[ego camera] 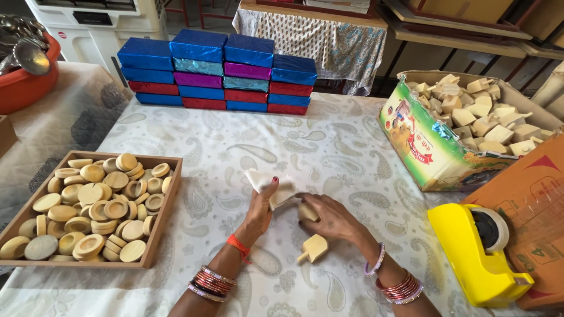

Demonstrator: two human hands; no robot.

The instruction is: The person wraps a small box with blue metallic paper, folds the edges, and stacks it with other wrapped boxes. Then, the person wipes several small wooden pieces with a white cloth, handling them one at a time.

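Observation:
My left hand (260, 208) pinches a small cream-coloured cloth or paper sheet (267, 183) and holds it up just above the table. Close beside it, my right hand (332, 217) grips a pale wooden piece (306, 212) at the sheet's lower edge. A second pale wooden piece with a short peg (314, 248) lies loose on the tablecloth beneath my right wrist. Bangles circle both wrists.
A wooden tray (167, 199) of round wooden discs sits at the left. A stack of foil-wrapped boxes (217, 73) stands at the back. A cardboard box (432, 155) of wooden pieces and a yellow tape dispenser (473, 255) are at the right. A red bowl (23, 88) is far left.

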